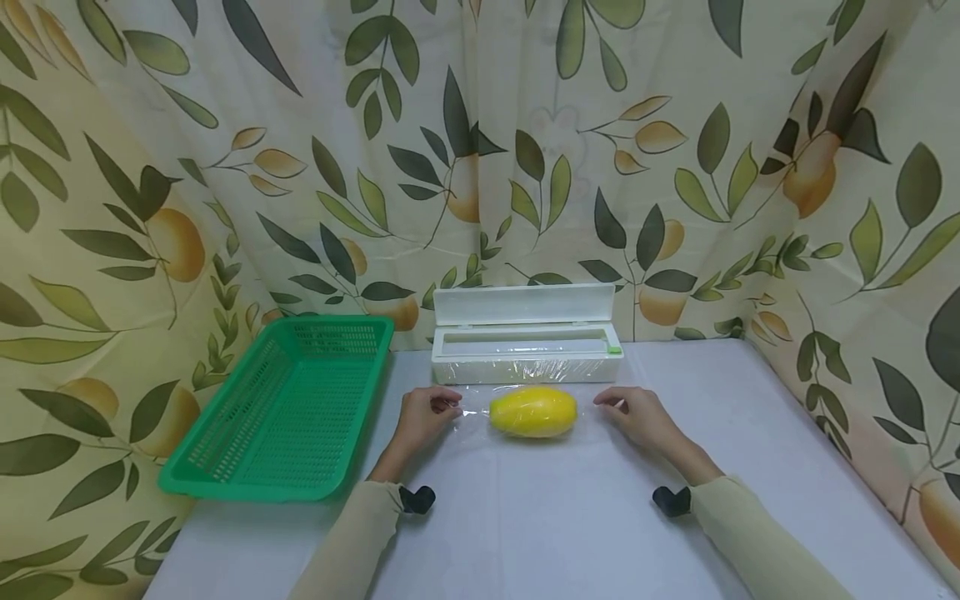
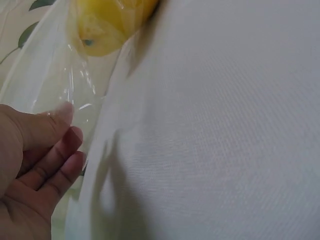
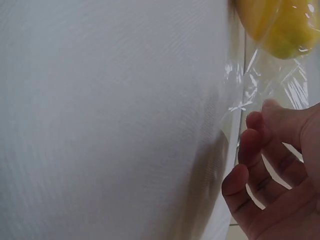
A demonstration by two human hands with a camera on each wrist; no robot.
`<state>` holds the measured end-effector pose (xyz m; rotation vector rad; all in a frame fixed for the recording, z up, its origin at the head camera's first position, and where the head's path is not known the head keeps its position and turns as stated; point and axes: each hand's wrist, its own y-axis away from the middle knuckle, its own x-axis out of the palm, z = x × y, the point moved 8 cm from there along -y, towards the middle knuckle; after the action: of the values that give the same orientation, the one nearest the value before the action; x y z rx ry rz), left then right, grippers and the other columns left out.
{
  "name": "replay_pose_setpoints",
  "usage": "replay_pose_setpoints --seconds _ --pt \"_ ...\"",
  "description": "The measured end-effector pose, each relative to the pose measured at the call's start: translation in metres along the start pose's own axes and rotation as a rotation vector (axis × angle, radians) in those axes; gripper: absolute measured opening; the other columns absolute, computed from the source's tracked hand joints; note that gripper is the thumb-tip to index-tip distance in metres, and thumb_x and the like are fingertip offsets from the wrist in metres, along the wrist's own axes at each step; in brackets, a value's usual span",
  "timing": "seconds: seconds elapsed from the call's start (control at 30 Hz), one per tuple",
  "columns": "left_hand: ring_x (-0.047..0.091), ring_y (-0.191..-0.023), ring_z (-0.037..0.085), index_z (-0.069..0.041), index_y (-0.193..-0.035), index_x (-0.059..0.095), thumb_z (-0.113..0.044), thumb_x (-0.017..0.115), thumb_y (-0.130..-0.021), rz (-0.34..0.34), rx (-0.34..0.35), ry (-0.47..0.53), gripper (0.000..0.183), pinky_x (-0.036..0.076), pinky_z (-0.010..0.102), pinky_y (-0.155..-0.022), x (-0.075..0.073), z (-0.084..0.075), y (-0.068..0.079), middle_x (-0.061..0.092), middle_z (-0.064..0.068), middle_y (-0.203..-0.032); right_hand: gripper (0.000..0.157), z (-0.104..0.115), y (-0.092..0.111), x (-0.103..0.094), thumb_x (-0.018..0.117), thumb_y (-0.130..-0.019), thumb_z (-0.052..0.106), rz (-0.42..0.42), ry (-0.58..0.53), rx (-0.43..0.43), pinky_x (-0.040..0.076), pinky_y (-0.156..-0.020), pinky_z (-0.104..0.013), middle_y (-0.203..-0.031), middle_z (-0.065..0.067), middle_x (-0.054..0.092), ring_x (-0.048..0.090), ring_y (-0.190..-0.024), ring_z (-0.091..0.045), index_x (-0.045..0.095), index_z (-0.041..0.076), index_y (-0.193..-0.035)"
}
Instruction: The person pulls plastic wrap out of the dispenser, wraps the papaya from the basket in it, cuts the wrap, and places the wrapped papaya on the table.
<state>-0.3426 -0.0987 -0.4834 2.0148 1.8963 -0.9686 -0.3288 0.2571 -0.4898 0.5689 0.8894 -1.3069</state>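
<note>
A yellow, oblong fruit (image 1: 534, 412) lies wrapped in clear plastic film (image 1: 474, 408) in front of the white box. At its left my left hand (image 1: 427, 415) pinches one end of the film between thumb and fingers. The left wrist view shows the film (image 2: 75, 80) drawn from the fruit (image 2: 107, 25) to the thumb tip. On the other side my right hand (image 1: 637, 417) pinches the opposite film end. In the right wrist view that film (image 3: 250, 80) gathers at the thumb and index finger, below the fruit's greenish tip (image 3: 285, 42).
Behind the fruit stands a white film dispenser box (image 1: 525, 369), its lid (image 1: 525, 305) raised and a green piece at its right end. A green plastic basket (image 1: 360, 417) sits to the left. A leaf-patterned curtain (image 1: 480, 250) encloses the white-covered table (image 1: 540, 533).
</note>
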Motion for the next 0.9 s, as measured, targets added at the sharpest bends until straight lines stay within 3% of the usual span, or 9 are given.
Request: replay_pose_setpoints --seconds 0.4,0.73,0.9 --pt "0.066 -0.079 0.012 -0.008 -0.098 0.08 -0.01 0.08 -0.09 0.026 -0.003 -0.051 0.009 0.055 0.027 -0.072 -0.005 -0.007 0.002 0.076 -0.001 -0.089 0.018 0.0 0.006 -0.013 0.068 -0.1 0.013 -0.055 -0.04 0.006 0.052 -0.073 -0.03 -0.116 -0.01 0.072 0.06 -0.087 -0.019 0.073 0.009 -0.116" --pt "0.066 -0.078 0.012 -0.01 -0.093 0.077 -0.009 0.079 -0.09 0.013 -0.014 -0.046 0.004 0.055 0.029 -0.072 -0.005 -0.006 0.004 0.074 -0.002 -0.086 0.018 -0.001 0.013 -0.018 0.068 -0.099 0.01 -0.145 -0.071 -0.038 0.055 -0.08 -0.043 -0.11 -0.011 0.071 0.065 -0.091 -0.025 0.068 0.01 -0.117" --pt "0.066 -0.08 0.013 -0.011 -0.092 0.076 -0.009 0.079 -0.09 0.025 -0.05 -0.044 0.005 0.055 0.031 -0.074 -0.004 -0.005 0.005 0.074 -0.002 -0.087 0.014 -0.002 0.014 -0.019 0.064 -0.102 0.012 -0.141 -0.082 -0.034 0.055 -0.082 -0.045 -0.112 -0.01 0.071 0.065 -0.094 -0.026 0.068 0.011 -0.115"
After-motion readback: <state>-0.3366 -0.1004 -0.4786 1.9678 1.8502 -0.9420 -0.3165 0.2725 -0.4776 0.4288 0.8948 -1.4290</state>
